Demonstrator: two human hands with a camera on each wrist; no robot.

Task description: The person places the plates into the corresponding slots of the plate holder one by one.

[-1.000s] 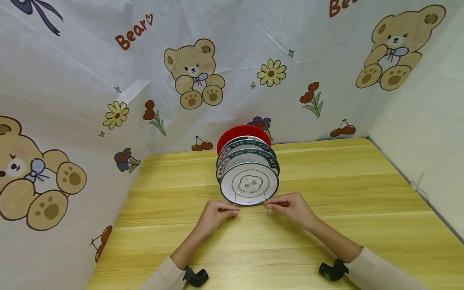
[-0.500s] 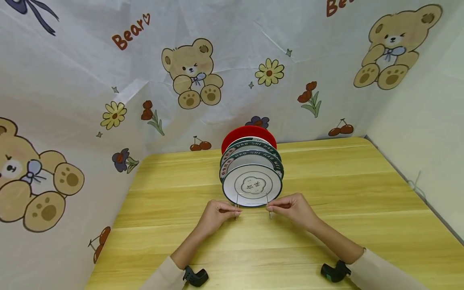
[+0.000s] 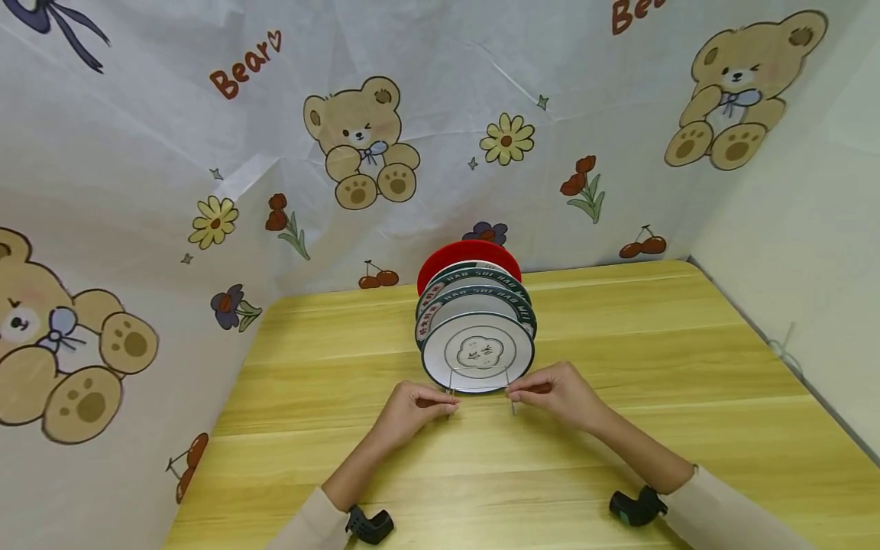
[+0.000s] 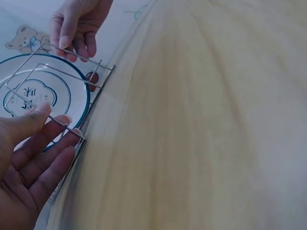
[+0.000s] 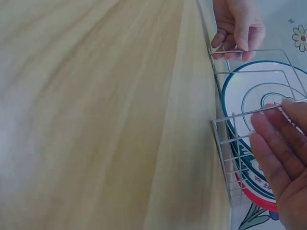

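A wire plate rack (image 3: 481, 388) stands on the table with several plates upright in a row. At its front is a white plate (image 3: 479, 336) with a dark rim and a printed emblem. Behind that come plates with green lettered rims (image 3: 521, 305), then a red plate (image 3: 470, 250) at the back. My left hand (image 3: 407, 414) pinches the rack's front left wire between thumb and fingers; the left wrist view shows this grip on the rack wire (image 4: 72, 76) closely. My right hand (image 3: 562, 396) pinches the front right wire, thumb on top in the right wrist view.
The wooden table (image 3: 619, 321) reaches back to a bear-printed cloth (image 3: 440, 46) hanging behind it. A pale wall (image 3: 811, 252) borders the right side, with a thin cord near the table edge. Each wrist wears a black device (image 3: 371, 525).
The rack and its plates have shifted slightly to the right, both hands keeping hold of the front wires. In the last half second they have barely moved.
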